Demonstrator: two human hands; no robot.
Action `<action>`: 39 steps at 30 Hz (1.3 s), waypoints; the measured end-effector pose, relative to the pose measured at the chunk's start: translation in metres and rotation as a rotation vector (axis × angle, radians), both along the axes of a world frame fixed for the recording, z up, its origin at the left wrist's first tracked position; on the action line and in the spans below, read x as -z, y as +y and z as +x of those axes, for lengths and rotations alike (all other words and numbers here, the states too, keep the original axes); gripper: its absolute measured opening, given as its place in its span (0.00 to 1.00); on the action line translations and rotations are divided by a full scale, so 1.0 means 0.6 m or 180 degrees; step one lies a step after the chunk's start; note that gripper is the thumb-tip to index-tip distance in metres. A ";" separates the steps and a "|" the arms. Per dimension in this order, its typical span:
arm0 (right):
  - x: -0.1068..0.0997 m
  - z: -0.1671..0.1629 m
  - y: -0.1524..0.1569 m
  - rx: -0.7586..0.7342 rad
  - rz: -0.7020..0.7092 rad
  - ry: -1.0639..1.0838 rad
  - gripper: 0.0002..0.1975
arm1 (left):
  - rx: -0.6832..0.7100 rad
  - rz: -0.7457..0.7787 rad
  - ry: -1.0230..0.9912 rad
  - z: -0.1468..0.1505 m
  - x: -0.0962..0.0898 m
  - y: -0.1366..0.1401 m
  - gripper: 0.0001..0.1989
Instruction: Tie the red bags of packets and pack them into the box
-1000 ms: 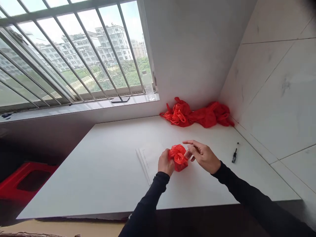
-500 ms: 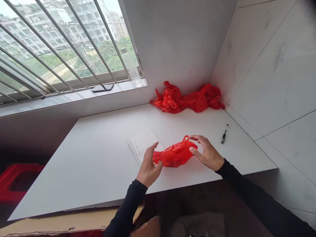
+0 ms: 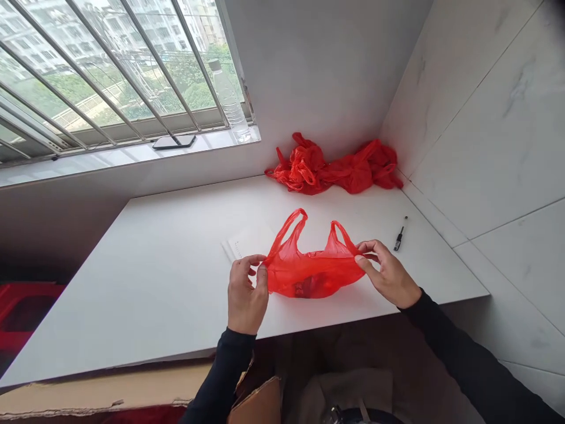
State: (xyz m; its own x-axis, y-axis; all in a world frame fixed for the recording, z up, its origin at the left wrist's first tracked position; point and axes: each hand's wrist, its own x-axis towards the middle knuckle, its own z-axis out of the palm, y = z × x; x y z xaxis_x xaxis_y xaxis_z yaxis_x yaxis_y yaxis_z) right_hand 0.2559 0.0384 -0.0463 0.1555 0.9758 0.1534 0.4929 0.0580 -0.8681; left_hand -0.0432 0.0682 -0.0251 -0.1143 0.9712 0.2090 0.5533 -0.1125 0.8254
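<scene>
At the near side of the desk, the red bag is pinched on its left by the left hand and on its right by the right hand. It is apparently being spread; even tension seems called for. Red plastic is heaped beyond.

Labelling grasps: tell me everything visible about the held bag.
The bag is red, thin, translucent, plastic-looking and creased, with two loop handles up. A dark patch shows low down; print or contents, unclear. The left hand and right hand pinch opposite sides, spreading it above the table.
</scene>
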 end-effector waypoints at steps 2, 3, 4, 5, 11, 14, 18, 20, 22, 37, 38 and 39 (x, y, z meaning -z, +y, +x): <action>-0.008 -0.015 0.000 -0.0225 -0.0043 0.0089 0.20 | 0.0200 0.0053 0.0206 0.019 -0.013 -0.007 0.16; -0.015 -0.024 -0.001 -0.0336 -0.0137 0.0084 0.22 | 0.0296 0.0090 0.0365 0.030 -0.018 -0.010 0.18; -0.022 -0.032 -0.002 -0.0421 -0.0250 0.0039 0.21 | 0.0358 0.0125 0.0519 0.039 -0.022 -0.012 0.17; -0.029 -0.038 -0.004 -0.0459 -0.0342 -0.0027 0.19 | 0.0376 0.0156 0.0622 0.046 -0.025 -0.013 0.15; -0.054 -0.026 -0.045 -0.0021 -0.0403 0.0125 0.18 | -0.0122 0.0407 0.0350 0.015 -0.028 -0.039 0.08; -0.050 -0.012 -0.067 0.0188 -0.0346 0.0359 0.16 | -0.0103 -0.0219 -0.0418 -0.013 -0.035 -0.068 0.12; -0.054 -0.016 -0.083 0.0263 -0.0079 0.0369 0.14 | 0.0314 -0.1219 -0.1998 -0.024 -0.049 -0.094 0.17; -0.061 -0.024 -0.087 0.0317 0.0139 0.0307 0.13 | 0.0398 -0.1430 -0.2643 -0.022 -0.053 -0.098 0.14; -0.068 -0.031 -0.089 0.0350 0.0269 0.0223 0.12 | 0.0437 -0.1468 -0.3290 -0.016 -0.054 -0.098 0.16; -0.072 -0.032 -0.100 0.0382 0.0271 0.0020 0.12 | 0.0089 -0.1828 -0.2882 -0.031 -0.086 -0.115 0.30; -0.072 -0.032 -0.101 0.0379 0.0287 0.0020 0.12 | 0.0016 -0.1789 -0.2825 -0.037 -0.089 -0.115 0.31; -0.072 -0.032 -0.102 0.0372 0.0301 0.0012 0.11 | -0.0102 -0.1748 -0.2760 -0.042 -0.093 -0.115 0.32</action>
State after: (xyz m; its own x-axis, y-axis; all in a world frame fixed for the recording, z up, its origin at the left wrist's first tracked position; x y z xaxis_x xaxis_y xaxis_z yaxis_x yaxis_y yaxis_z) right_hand 0.2366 -0.0226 -0.0029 0.2679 0.9323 0.2429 0.4977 0.0820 -0.8635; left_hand -0.0684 -0.0010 0.0309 -0.0420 0.9017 -0.4303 -0.2620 0.4056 0.8757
